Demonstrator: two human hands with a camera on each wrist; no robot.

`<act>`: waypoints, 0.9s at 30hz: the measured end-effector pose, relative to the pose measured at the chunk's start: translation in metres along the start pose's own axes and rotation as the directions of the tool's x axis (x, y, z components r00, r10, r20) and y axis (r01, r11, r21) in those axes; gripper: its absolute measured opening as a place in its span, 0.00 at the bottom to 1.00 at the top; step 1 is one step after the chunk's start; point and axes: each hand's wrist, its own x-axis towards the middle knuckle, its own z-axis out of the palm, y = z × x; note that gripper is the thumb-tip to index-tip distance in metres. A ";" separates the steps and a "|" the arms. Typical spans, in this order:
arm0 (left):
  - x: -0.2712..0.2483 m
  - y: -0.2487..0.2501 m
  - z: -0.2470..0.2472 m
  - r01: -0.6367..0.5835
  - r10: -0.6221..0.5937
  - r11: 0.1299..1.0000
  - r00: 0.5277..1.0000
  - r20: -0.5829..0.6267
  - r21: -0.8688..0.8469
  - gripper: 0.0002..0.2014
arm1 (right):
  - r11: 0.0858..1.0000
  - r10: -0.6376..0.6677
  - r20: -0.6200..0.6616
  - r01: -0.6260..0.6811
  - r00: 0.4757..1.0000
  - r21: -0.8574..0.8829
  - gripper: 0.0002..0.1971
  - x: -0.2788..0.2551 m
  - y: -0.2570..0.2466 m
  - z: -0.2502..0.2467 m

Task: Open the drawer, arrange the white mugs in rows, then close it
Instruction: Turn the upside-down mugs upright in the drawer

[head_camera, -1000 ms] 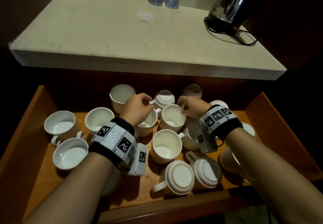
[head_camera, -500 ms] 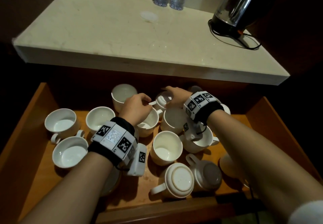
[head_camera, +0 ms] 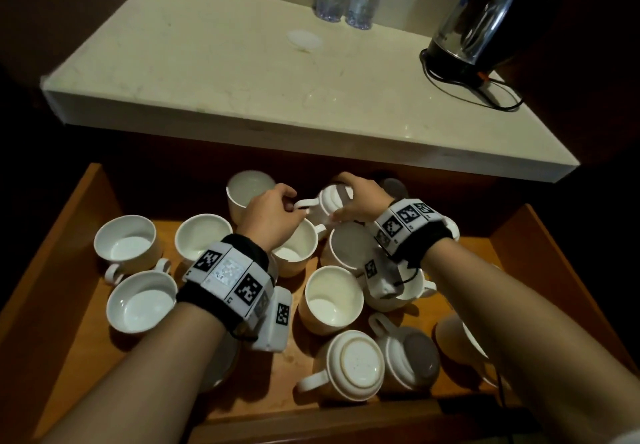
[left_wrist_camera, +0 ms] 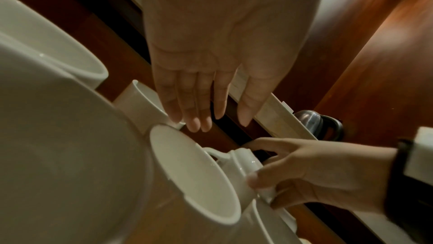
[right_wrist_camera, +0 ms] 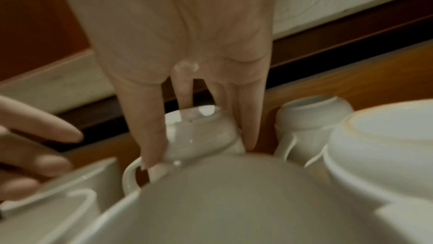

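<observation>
Here, both hands work the far row of the open drawer (head_camera: 540, 263).
The right hand (head_camera: 360, 198) clamps its grip, thumb and fingers curled, round an upturned mug (head_camera: 329, 201) at twelve o'clock, likely to turn it upright. At its nine o'clock, the left hand (head_camera: 270, 215) hovers loosely open above an upright mug (head_camera: 294, 246), holding nothing. The other white mugs (head_camera: 332, 298) lie scattered from three to nine o'clock, some inverted, below the surface (head_camera: 242, 73) with its kettle (head_camera: 485, 18).
</observation>
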 end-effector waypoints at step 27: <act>-0.009 0.011 -0.007 -0.261 0.252 0.888 0.965 -0.074 -0.378 0.52 | 0.731 -0.097 -0.086 0.130 0.992 0.670 0.22 -0.063 -0.006 -0.016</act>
